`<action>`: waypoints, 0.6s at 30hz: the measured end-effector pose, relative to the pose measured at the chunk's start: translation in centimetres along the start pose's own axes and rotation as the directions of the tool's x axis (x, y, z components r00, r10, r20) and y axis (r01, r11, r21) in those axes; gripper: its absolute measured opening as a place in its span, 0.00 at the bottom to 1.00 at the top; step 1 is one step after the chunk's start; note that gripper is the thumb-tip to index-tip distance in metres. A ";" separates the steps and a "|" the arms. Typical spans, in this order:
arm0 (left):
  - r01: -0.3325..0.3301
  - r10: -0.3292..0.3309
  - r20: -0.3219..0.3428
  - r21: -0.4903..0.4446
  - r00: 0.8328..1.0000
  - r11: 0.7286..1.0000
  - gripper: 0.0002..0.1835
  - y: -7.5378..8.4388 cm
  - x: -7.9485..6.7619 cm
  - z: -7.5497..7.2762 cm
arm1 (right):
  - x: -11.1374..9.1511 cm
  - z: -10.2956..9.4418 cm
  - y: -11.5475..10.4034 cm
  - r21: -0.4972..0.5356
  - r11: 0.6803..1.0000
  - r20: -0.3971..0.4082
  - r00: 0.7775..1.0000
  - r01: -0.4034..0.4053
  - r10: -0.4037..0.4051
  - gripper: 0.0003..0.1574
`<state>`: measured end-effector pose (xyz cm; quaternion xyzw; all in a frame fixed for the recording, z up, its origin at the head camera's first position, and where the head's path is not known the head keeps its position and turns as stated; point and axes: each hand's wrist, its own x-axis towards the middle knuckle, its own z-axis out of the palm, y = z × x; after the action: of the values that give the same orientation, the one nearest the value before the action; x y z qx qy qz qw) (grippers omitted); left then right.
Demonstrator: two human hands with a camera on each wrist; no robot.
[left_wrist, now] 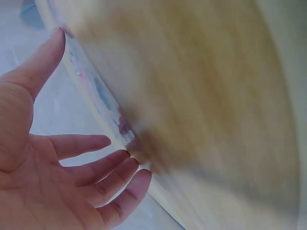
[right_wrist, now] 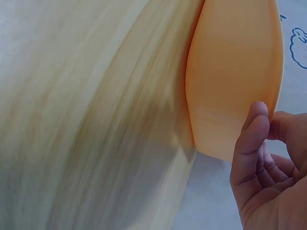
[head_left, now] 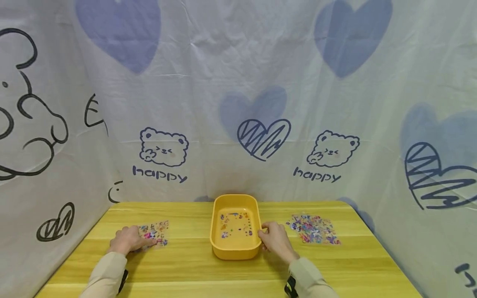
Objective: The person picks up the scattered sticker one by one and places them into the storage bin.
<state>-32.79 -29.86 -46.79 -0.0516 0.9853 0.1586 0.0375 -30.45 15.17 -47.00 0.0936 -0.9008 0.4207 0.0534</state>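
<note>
On the left of the table, my left hand [head_left: 128, 240] rests with its thumb and fingertips at a thin clear sheet with small multicoloured motifs [head_left: 160, 229], partly covering it. In the left wrist view the fingers [left_wrist: 112, 170] are loosely extended, the thumb held well apart, with the fingertips at the tabletop. At the middle stands a yellow, rounded rectangular plastic bin [head_left: 236, 253], small colourful bits on its floor. My right hand [head_left: 277, 240] pinches the bin's right rim. In the right wrist view, fingers lie against the outer wall [right_wrist: 230, 81] and the thumb is over the rim.
A second patch of small multicoloured motifs [head_left: 314, 229] lies flat on the table right of the right hand. The wood-grain table [head_left: 186, 271] ends at a white printed cloth [head_left: 208, 165] hanging behind it and at both sides.
</note>
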 end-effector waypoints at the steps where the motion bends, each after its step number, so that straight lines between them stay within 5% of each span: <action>1: -0.007 0.007 -0.008 0.000 1.000 1.000 0.38 0.0 0.0 0.0 | 0.0 0.0 0.0 -0.007 1.000 -0.002 1.000 -0.004 0.004 0.16; 8: -0.076 0.069 -0.066 -0.103 0.995 0.992 0.23 -0.5 0.2 0.6 | 0.2 0.1 -0.2 -0.019 1.000 0.007 1.000 -0.013 0.013 0.15; 12: -0.088 0.075 -0.095 -0.142 0.993 0.986 0.25 -0.8 0.5 0.8 | 0.3 0.1 -0.2 -0.020 1.000 0.009 1.000 -0.017 0.017 0.15; 18: -0.091 0.085 -0.079 -0.080 0.993 0.993 0.31 -1.2 1.3 0.6 | 0.3 0.0 -0.2 -0.013 1.000 0.009 1.000 -0.006 0.006 0.16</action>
<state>-33.94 -30.98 -47.83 -0.0154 0.9798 0.1991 -0.0090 -30.67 15.05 -46.84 0.0925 -0.9040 0.4145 0.0487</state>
